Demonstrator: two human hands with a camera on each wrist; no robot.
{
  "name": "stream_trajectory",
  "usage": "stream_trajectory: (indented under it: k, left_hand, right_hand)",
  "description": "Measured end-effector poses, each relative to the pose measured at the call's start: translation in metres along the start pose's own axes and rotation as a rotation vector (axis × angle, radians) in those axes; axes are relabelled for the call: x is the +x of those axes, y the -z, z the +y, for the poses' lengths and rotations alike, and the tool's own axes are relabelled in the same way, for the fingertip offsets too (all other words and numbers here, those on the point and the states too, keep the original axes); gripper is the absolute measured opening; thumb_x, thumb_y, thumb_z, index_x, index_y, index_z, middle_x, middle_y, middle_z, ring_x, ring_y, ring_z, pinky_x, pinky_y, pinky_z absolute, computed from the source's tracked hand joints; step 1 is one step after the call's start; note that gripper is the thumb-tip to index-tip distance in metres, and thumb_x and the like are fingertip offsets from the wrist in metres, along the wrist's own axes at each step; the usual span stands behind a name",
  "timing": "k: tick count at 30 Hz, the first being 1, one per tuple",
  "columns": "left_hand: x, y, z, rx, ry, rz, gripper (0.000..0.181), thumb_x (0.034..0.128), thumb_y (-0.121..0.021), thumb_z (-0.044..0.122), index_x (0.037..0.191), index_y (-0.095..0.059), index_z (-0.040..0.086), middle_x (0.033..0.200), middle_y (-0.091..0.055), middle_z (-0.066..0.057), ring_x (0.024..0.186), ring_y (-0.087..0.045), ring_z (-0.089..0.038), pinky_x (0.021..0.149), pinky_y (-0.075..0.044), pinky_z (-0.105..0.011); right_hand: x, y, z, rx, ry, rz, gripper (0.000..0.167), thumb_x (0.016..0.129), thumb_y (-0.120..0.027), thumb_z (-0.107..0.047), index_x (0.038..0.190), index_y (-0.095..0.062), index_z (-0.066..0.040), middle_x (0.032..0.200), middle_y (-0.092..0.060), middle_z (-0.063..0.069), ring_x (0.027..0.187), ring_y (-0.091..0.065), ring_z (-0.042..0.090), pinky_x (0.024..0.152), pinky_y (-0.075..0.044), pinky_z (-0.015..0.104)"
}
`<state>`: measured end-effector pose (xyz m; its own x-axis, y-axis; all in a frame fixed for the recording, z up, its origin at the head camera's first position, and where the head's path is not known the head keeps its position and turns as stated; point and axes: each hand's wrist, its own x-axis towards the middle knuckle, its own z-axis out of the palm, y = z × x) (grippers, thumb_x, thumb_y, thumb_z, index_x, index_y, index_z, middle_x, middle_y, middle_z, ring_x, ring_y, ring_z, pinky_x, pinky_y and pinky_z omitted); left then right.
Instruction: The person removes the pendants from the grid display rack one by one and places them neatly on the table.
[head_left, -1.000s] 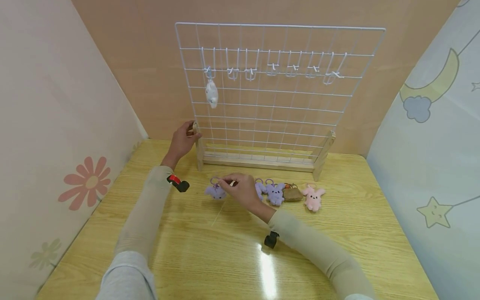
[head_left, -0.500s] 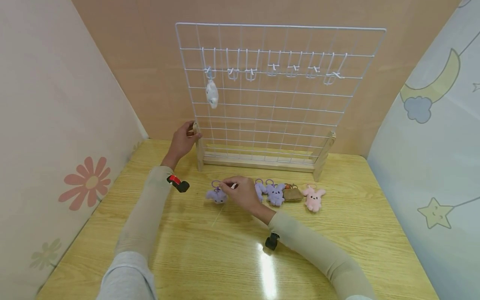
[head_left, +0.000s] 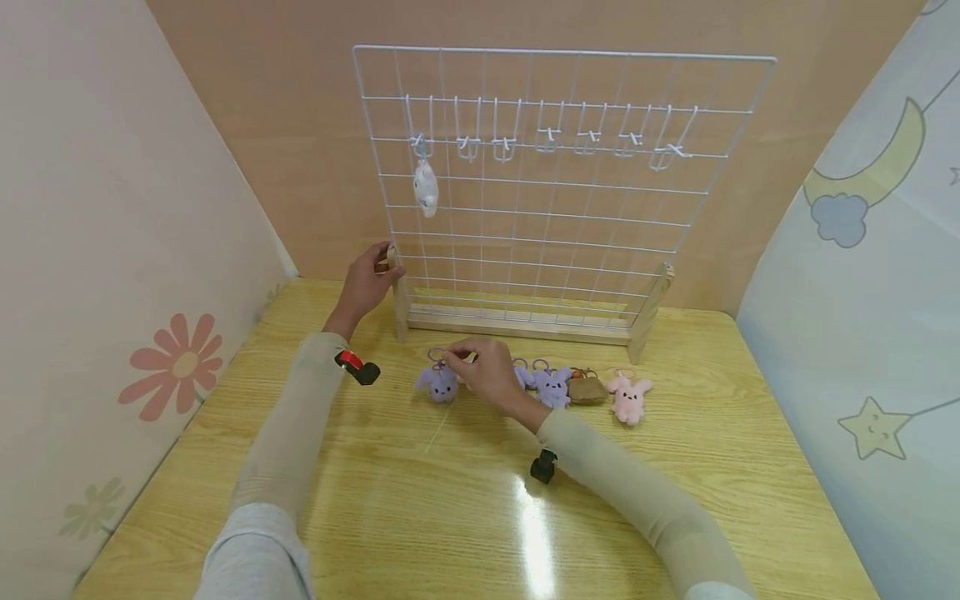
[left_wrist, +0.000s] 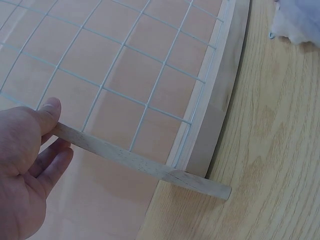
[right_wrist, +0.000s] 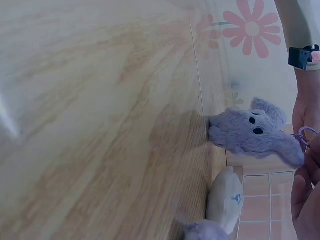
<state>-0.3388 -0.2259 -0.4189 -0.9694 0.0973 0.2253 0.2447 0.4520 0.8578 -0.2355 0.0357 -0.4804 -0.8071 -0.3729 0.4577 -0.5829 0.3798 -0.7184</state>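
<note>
My left hand (head_left: 366,279) grips the top of the left wooden upright (left_wrist: 130,159) of a white wire grid rack (head_left: 540,192), thumb on one side and fingers on the other. In front of the rack, my right hand (head_left: 487,373) pinches the ring of a purple plush keychain (head_left: 440,385). That plush hangs upright from the ring, ears up, in the right wrist view; its lower end is at the tabletop and I cannot tell whether it touches. A white plush (right_wrist: 226,200) lies just beyond it, largely hidden behind my right hand in the head view.
Several white hooks (head_left: 550,137) line the rack's upper part. A white plush keychain (head_left: 426,187) hangs from the leftmost one. On the wooden table (head_left: 420,517), right of my hand, lie another purple plush (head_left: 552,387), a brown plush (head_left: 587,391) and a pink plush (head_left: 628,400).
My right hand has risen slightly, and the purple plush keychain has swung from a tilted pose to upright under its ring. The left hand stays on the upright.
</note>
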Motion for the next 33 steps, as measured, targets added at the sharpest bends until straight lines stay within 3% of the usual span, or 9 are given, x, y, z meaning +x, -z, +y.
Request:
stream_trajectory:
  k: [4, 8, 14, 33]
  left_hand:
    - [-0.001, 0.0, 0.001, -0.004, 0.004, 0.004, 0.06, 0.1037, -0.063, 0.017, 0.157, -0.038, 0.005, 0.154, -0.047, -0.02, 0.135, -0.052, -0.038, 0.107, -0.05, -0.051]
    - [0.0, -0.001, 0.001, -0.004, 0.008, 0.003, 0.06, 0.1037, -0.063, 0.016, 0.157, -0.038, 0.005, 0.154, -0.047, -0.019, 0.135, -0.052, -0.039, 0.106, -0.05, -0.051]
    - [0.001, -0.001, -0.002, 0.003, 0.001, 0.002, 0.06, 0.1038, -0.063, 0.015, 0.157, -0.037, 0.004, 0.154, -0.046, -0.02, 0.135, -0.053, -0.039, 0.106, -0.051, -0.051]
    - [0.002, 0.0, -0.003, -0.005, -0.017, 0.004, 0.058, 0.1035, -0.064, 0.016, 0.155, -0.04, 0.003, 0.153, -0.048, -0.021, 0.133, -0.055, -0.039, 0.105, -0.052, -0.052]
  right_hand:
    - [0.004, 0.0, 0.004, -0.005, -0.035, -0.007, 0.015, 0.099, -0.072, -0.024, 0.099, -0.081, -0.013, 0.089, -0.077, -0.004, 0.077, -0.068, 0.007, 0.054, -0.054, 0.021]
    - [0.008, 0.0, 0.007, -0.027, -0.066, -0.025, 0.017, 0.099, -0.071, -0.026, 0.1, -0.081, -0.012, 0.093, -0.078, -0.003, 0.079, -0.07, 0.01, 0.061, -0.057, 0.022]
    - [0.016, -0.001, 0.013, -0.092, -0.043, -0.038, 0.018, 0.099, -0.071, -0.024, 0.1, -0.082, -0.009, 0.096, -0.079, 0.002, 0.081, -0.071, 0.01, 0.069, -0.059, 0.024]
    - [0.022, -0.004, 0.029, -0.122, -0.176, -0.067, 0.018, 0.098, -0.072, -0.025, 0.101, -0.082, -0.01, 0.095, -0.079, 0.001, 0.082, -0.071, 0.011, 0.066, -0.059, 0.024]
